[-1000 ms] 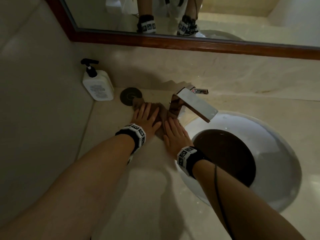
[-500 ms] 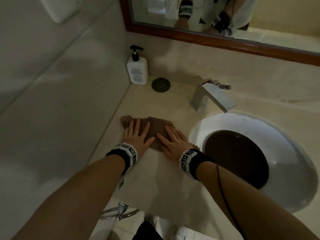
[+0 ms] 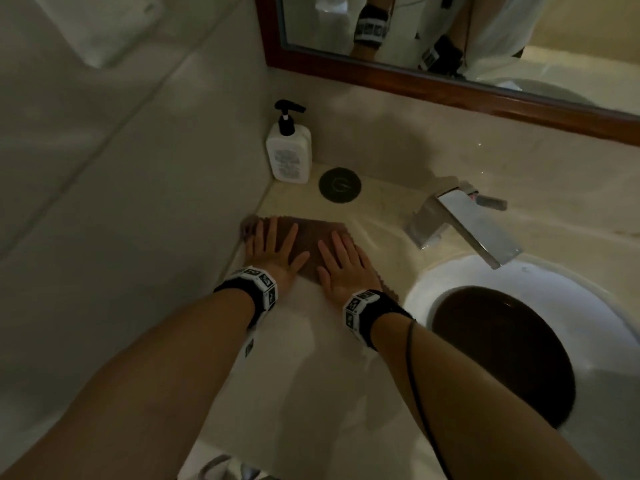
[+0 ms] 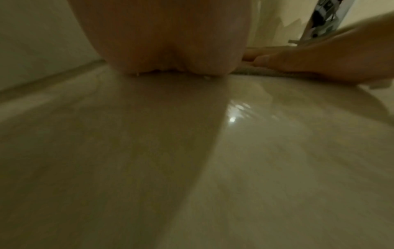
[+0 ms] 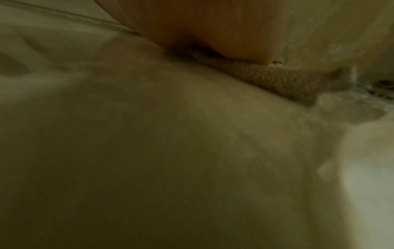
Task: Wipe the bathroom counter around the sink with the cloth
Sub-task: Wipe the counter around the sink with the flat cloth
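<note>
cloth (image 3: 313,237) flat under both hands, left hand (image 3: 273,249), right hand (image 3: 343,263)

Dim, warm light is filling the room, falling brightest on the sink (image 3: 588,306) rim and fading toward the left wall. Straight edges are bowing at the head view's margins. Both wrist views are looking murky and smeared — a small glare spot is glinting off the counter (image 4: 232,118), beside a broad shadow.
</note>
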A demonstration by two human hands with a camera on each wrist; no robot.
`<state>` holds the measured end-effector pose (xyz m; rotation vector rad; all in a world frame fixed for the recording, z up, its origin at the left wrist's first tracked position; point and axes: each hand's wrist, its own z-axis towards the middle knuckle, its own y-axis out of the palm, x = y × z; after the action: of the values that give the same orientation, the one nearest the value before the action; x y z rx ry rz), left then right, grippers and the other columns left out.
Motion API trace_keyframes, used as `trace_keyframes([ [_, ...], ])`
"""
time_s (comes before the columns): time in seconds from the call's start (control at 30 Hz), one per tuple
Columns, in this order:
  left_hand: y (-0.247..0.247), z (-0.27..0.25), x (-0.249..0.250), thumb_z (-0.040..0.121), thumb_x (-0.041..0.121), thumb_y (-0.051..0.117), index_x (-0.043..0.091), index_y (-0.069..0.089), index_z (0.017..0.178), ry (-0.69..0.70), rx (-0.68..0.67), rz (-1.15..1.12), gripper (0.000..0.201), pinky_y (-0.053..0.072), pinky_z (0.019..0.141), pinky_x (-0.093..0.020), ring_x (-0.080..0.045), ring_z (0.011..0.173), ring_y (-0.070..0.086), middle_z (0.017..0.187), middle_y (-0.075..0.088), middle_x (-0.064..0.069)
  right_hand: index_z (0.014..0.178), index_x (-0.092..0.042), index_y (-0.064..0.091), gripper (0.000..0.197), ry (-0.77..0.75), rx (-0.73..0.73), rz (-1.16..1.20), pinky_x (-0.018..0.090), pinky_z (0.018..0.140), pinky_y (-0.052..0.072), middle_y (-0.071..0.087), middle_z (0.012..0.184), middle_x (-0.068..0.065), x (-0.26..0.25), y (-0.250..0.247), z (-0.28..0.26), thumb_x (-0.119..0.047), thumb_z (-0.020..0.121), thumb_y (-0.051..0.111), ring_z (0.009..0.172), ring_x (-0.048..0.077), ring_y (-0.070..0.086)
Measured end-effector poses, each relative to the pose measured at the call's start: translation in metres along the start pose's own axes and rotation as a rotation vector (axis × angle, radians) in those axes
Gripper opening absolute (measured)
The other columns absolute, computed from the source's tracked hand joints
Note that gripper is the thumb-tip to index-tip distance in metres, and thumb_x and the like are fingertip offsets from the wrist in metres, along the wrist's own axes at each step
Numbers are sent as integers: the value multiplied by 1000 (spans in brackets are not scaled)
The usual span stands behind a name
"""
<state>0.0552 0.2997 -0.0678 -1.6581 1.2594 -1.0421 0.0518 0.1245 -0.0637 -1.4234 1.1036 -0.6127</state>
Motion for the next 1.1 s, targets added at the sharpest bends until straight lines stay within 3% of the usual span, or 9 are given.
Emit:
trace_keyframes([
  [0.2, -20, 61, 7, 94, 61, 24, 36, -6, 150, 41, 28, 3, 68, -5, 115, -48, -30, 145, -15, 159, -18, -7, 150, -23, 16, 74, 65, 11, -30, 40, 116, 5, 6, 159, 9, 13, -13, 55, -50, 85, -5, 147, 25, 3],
  [0.43, -26, 70, 13, 96, 57, 24, 32, -7, 150, 63, 14, -25, 67, -7, 116, -46, -28, 146, -14, 159, -18, -7, 140, -15, 44, 60, 94, 53, -32, 45, 109, 31, 35, 149, 17, 16, -17, 66, -44, 93, 19, 138, 32, 34],
  [0.57, -23, 52, 8, 97, 57, 23, 31, -7, 150, 47, 18, -5, 67, -5, 117, -45, -27, 146, -13, 159, -17, -7, 147, -19, 30, 67, 47, 18, -54, 44, 114, 19, 20, 156, 15, 12, -16, 57, -46, 91, 6, 144, 30, 19],
  [0.67, -15, 26, 0, 96, 59, 22, 32, -9, 150, 13, 2, 26, 68, -6, 116, -44, -29, 146, -10, 159, -19, -8, 144, -18, 37, 65, 46, 2, -40, 47, 113, 26, 29, 152, 17, -4, -10, 36, -46, 92, 12, 141, 33, 26],
  [0.8, -2, -22, -11, 95, 61, 20, 33, -13, 149, -49, -27, -6, 69, -7, 115, -45, -30, 146, -11, 158, -22, -7, 151, -26, 9, 75, -30, -43, -111, 40, 116, 1, -2, 160, 7, -20, 2, 4, -52, 84, -10, 147, 24, -3],
  [0.87, 9, -54, -15, 95, 61, 20, 33, -11, 150, -89, -11, -8, 69, -5, 115, -47, -31, 146, -10, 158, -20, -8, 151, -28, 3, 66, -67, -63, -118, 38, 116, -2, -7, 160, 5, -29, 6, -17, -53, 90, -4, 146, 21, -8],
  [0.93, 22, -86, -16, 95, 61, 22, 33, -8, 150, -128, 31, -30, 69, -2, 115, -49, -31, 146, -9, 159, -17, -8, 151, -26, 12, 68, -114, -52, -108, 40, 117, 4, 3, 160, 7, -37, 14, -41, -52, 90, -1, 147, 22, 2],
  [1.03, 41, -130, -10, 94, 61, 19, 32, -5, 151, -142, 97, 2, 68, -1, 116, -51, -33, 146, -10, 159, -12, -11, 140, -20, 45, 62, -133, -37, -94, 46, 108, 33, 40, 148, 13, -45, 23, -76, -47, 92, 17, 136, 29, 38],
  [1.1, 49, -153, -3, 94, 61, 19, 32, -7, 150, -144, 85, 3, 68, -3, 116, -50, -34, 145, -13, 159, -15, -11, 136, -20, 50, 57, -140, -86, -102, 46, 104, 39, 47, 142, 13, -43, 26, -100, -45, 92, 24, 130, 29, 46],
])
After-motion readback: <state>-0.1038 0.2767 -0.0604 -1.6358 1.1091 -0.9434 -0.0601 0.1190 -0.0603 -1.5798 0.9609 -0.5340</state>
